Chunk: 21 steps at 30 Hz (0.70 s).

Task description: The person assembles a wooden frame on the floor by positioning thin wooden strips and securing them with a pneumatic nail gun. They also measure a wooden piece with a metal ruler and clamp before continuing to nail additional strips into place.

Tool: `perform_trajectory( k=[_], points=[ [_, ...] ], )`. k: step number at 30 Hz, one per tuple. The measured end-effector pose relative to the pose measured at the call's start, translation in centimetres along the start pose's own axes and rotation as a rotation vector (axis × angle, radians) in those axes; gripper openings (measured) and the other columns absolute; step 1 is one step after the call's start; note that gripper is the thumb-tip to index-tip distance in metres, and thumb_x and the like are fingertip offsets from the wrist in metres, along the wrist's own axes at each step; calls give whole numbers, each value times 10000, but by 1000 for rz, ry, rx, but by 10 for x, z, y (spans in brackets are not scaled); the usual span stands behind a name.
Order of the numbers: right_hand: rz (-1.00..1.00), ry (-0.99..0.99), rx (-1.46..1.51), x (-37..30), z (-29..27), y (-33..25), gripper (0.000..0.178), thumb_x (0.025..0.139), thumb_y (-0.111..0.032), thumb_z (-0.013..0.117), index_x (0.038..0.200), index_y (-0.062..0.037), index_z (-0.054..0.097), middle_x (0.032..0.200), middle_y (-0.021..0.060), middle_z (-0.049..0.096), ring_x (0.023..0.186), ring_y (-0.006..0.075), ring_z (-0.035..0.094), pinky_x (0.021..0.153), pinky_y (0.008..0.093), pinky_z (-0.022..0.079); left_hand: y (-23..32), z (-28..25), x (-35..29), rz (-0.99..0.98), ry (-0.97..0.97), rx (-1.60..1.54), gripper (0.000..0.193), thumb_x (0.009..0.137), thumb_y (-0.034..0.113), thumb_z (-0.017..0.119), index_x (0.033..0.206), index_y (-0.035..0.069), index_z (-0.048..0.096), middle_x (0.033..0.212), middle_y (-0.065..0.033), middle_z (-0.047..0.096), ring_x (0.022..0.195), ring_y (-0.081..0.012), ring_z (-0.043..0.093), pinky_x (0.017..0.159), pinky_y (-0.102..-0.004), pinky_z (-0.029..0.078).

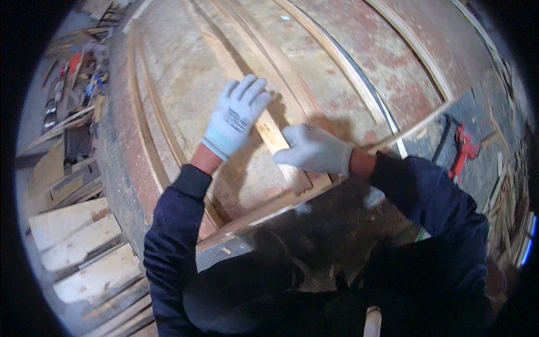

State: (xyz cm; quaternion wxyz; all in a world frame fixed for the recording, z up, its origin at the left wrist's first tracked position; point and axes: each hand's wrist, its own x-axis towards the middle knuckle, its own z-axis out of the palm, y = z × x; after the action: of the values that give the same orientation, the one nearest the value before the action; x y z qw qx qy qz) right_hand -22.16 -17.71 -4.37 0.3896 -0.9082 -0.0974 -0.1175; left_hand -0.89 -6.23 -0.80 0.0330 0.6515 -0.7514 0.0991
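A pale wooden plank (271, 135) slants from the far side toward me, its near end by the frame's front rail. My left hand (237, 115), in a light grey glove, lies over the plank with its fingers stretched out; its thumb is hidden. Nearer the end, my right hand (317, 149), gloved alike, grips the same plank from the right, thumb across its top. Close beside the plank runs another long board (281, 70). The front rail (264, 212) is a wooden strip crossing below both hands.
More long strips (337, 53) run across the stained floor on the right, and others (147, 106) on the left. A red-and-black tool (464, 150) lies at right. Flat boards (84, 241) and scrap are stacked along the left; wood offcuts (505, 219) lie at far right.
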Motion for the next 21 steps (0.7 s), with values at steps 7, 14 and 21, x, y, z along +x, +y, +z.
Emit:
perform_trajectory(
  k=[7,14,21],
  points=[
    [543,210,664,-20,-83,-11,251,968,-306,674,964,-58,719,811,59,690,648,155,659,525,288,520,-25,34,-6,139,-143,-46,336,695,140,666,1024,82,638,1050,-133,612,1120,-340,579,1075,-476,411],
    [966,479,145,-138,-162,54,373,987,-401,631,961,-38,709,773,37,680,626,118,641,557,282,523,-60,118,-25,96,-260,-2,434,701,211,685,1118,111,613,1094,-116,598,1142,-318,562,1023,-455,407],
    [1702,635,-270,-407,-143,95,363,883,-388,695,962,-34,712,864,132,713,792,277,688,694,399,534,-12,179,2,46,-483,194,564,708,323,780,1218,113,666,1168,-93,649,1154,-276,565,1014,-436,400]
  ],
)
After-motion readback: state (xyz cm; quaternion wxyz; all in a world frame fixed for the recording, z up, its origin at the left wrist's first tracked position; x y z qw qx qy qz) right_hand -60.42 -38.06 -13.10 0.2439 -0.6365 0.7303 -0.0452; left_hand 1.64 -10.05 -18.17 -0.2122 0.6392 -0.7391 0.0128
